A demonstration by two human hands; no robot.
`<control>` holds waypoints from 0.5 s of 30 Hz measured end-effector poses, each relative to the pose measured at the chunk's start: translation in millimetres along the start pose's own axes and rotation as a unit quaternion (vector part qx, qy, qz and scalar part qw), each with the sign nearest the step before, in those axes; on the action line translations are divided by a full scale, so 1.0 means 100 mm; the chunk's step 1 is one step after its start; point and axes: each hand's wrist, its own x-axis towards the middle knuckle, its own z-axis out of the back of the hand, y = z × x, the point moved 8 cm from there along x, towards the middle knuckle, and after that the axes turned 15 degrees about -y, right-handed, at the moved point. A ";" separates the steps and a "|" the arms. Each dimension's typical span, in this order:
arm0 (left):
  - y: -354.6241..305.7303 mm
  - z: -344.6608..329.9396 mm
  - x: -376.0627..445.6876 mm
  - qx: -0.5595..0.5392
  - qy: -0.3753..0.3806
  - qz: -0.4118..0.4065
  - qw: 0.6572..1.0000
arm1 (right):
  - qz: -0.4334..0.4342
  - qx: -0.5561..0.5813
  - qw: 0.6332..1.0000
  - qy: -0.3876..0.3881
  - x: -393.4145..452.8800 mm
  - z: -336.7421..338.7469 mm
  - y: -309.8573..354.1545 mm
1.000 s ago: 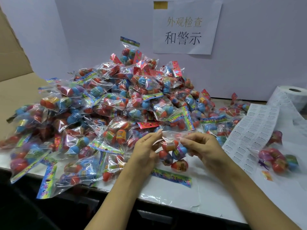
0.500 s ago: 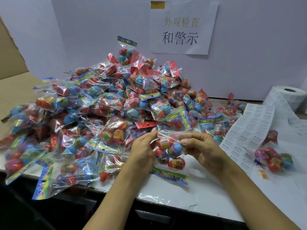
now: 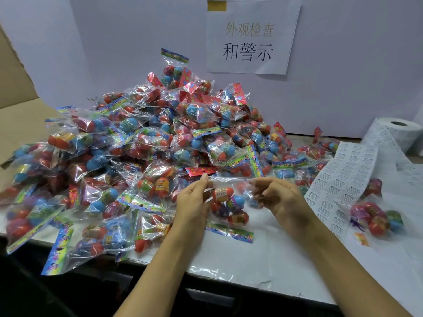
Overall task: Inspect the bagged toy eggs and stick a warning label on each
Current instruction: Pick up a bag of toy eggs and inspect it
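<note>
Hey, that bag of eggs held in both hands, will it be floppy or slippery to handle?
Probably floppy: the bag is thin clear film that sags between the left hand and right hand pinching its top. The glossy film looks somewhat slippery. The loose eggs inside would likely shift and roll as it tilts.

Pile of bagged eggs [image 3: 146, 143]: left and centre of the table [image 3: 240, 255], against the far wall.
Held bag [image 3: 229, 202]: near centre, between both hands.
Label sheet [image 3: 343, 179]: right of the hands.
Label roll [image 3: 398, 133]: far right.
Lone bag [image 3: 375, 216]: near right, seemingly on the sheet.
</note>
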 end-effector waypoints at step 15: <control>-0.34 -0.54 -1.07 0.257 0.140 -0.665 0.687 | 0.173 0.049 0.944 -0.278 0.02 0.58 0.35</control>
